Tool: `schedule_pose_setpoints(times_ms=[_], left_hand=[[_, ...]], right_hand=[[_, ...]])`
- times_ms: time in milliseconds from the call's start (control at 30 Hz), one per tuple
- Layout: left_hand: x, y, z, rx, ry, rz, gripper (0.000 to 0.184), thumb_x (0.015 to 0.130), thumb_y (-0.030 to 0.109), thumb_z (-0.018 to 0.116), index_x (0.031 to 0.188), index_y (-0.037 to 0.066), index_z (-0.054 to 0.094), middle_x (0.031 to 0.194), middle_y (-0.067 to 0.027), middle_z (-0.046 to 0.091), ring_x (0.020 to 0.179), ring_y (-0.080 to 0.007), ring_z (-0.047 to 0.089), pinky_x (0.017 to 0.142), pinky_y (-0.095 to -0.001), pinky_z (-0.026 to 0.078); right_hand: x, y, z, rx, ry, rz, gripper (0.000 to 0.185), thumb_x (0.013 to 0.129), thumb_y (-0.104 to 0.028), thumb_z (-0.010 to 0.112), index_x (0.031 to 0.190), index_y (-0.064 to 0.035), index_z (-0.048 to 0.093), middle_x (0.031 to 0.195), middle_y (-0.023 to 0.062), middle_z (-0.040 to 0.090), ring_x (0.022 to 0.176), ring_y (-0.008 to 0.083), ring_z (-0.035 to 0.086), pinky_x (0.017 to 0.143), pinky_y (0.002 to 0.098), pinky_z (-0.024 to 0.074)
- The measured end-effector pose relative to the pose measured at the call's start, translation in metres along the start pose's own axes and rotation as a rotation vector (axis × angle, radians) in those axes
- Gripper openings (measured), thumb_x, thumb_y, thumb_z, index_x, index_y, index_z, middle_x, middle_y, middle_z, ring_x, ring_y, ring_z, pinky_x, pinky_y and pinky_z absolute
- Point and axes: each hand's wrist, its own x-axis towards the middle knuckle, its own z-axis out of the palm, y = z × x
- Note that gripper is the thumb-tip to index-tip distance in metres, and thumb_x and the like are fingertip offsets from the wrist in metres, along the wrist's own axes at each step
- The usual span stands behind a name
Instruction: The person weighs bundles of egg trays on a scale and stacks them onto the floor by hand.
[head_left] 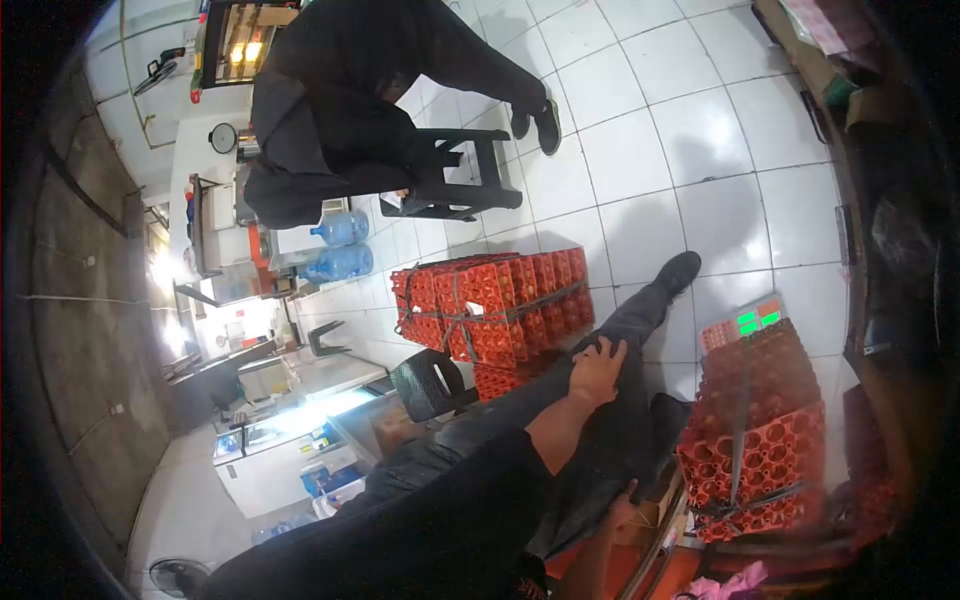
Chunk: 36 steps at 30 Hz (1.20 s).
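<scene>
My left hand [597, 372] rests on the upper trouser leg in the middle of the view, its fingers spread over the dark cloth and nothing in it. Lower down, my right hand [622, 508] lies against the other trouser leg, partly hidden, with a finger stretched out. Just beyond my left hand stands a strapped stack of red egg trays [480, 305]. To the right of my legs is another strapped red stack [755, 450], nearest to my right hand.
A person in dark clothes [330, 95] sits at the top beside a black stool [490, 170]. Two blue water bottles [340, 262], a black chair [425, 385] and a lit display case [300, 430] are at left. White floor tiles [630, 150] extend at the top right.
</scene>
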Motion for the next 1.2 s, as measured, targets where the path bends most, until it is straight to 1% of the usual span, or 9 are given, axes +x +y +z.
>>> schedule_pose_setpoints(times_ms=[100,200,333,433,533,600,733,933,1200], left_hand=[[-0.001,-0.003,0.004,-0.002,0.022,0.004,0.097,0.073,0.044,0.078,0.150,0.018,0.026,0.143,-0.0184,0.038,0.113,-0.0359,0.055,0.083,-0.0456,0.050],[-0.001,-0.005,0.005,0.001,0.030,0.003,0.096,0.073,0.044,0.078,0.149,0.018,0.026,0.143,-0.0181,0.038,0.112,-0.0357,0.055,0.083,-0.0459,0.050],[-0.002,-0.006,0.003,-0.008,0.032,0.004,0.095,0.073,0.044,0.078,0.149,0.017,0.027,0.142,-0.0185,0.039,0.113,-0.0356,0.055,0.083,-0.0460,0.050],[-0.001,-0.007,0.005,0.004,0.044,0.005,0.095,0.073,0.045,0.078,0.148,0.016,0.027,0.141,-0.0188,0.040,0.113,-0.0355,0.055,0.083,-0.0461,0.051],[-0.001,-0.008,0.004,-0.008,0.027,-0.001,0.096,0.073,0.044,0.078,0.148,0.016,0.026,0.140,-0.0192,0.041,0.113,-0.0356,0.055,0.082,-0.0465,0.051],[-0.002,-0.008,0.002,-0.016,0.039,0.008,0.096,0.073,0.044,0.078,0.148,0.016,0.026,0.140,-0.0194,0.041,0.113,-0.0357,0.055,0.082,-0.0466,0.051],[-0.002,-0.007,0.002,-0.022,0.034,0.010,0.095,0.073,0.042,0.079,0.148,0.016,0.027,0.140,-0.0203,0.040,0.113,-0.0364,0.055,0.082,-0.0470,0.051],[0.000,-0.007,0.012,-0.046,0.033,-0.005,0.095,0.072,0.041,0.079,0.148,0.015,0.029,0.140,-0.0221,0.039,0.110,-0.0372,0.055,0.082,-0.0478,0.051],[0.000,-0.006,0.007,-0.049,0.009,-0.017,0.093,0.073,0.041,0.078,0.148,0.015,0.029,0.141,-0.0219,0.038,0.110,-0.0377,0.055,0.081,-0.0479,0.052]], right_hand=[[0.016,0.019,0.009,0.020,0.028,-0.054,0.109,0.079,-0.075,0.055,0.138,0.0142,0.032,0.136,0.0301,0.047,0.121,0.0434,0.050,0.102,0.0492,0.0396],[-0.006,-0.001,0.003,-0.014,0.029,0.000,0.109,0.079,-0.075,0.055,0.137,0.0151,0.032,0.135,0.0302,0.047,0.122,0.0432,0.049,0.103,0.0485,0.0392],[0.005,0.015,0.009,0.007,0.034,-0.041,0.111,0.077,-0.076,0.056,0.137,0.0148,0.033,0.134,0.0308,0.048,0.122,0.0433,0.049,0.103,0.0490,0.0393],[-0.001,0.012,0.012,0.108,0.025,-0.059,0.110,0.077,-0.076,0.058,0.135,0.0152,0.035,0.133,0.0312,0.048,0.121,0.0430,0.050,0.102,0.0494,0.0395],[0.000,0.009,0.011,0.001,0.092,0.065,0.101,0.078,-0.073,0.058,0.133,0.0109,0.045,0.133,0.0282,0.051,0.124,0.0414,0.049,0.104,0.0452,0.0366],[0.005,0.016,0.014,0.024,0.076,0.005,0.105,0.079,-0.072,0.059,0.133,0.0157,0.037,0.132,0.0318,0.049,0.120,0.0428,0.050,0.101,0.0481,0.0391],[0.007,0.019,0.013,0.101,0.082,-0.023,0.105,0.078,-0.071,0.060,0.133,0.0156,0.038,0.133,0.0309,0.049,0.120,0.0422,0.051,0.101,0.0475,0.0388],[-0.001,0.007,-0.002,0.236,-0.036,-0.197,0.106,0.077,-0.073,0.060,0.134,0.0134,0.040,0.138,0.0278,0.046,0.122,0.0407,0.050,0.101,0.0477,0.0387],[0.011,0.006,-0.007,0.015,0.030,-0.031,0.111,0.076,-0.075,0.059,0.139,0.0117,0.033,0.137,0.0300,0.046,0.123,0.0421,0.048,0.104,0.0483,0.0384]])
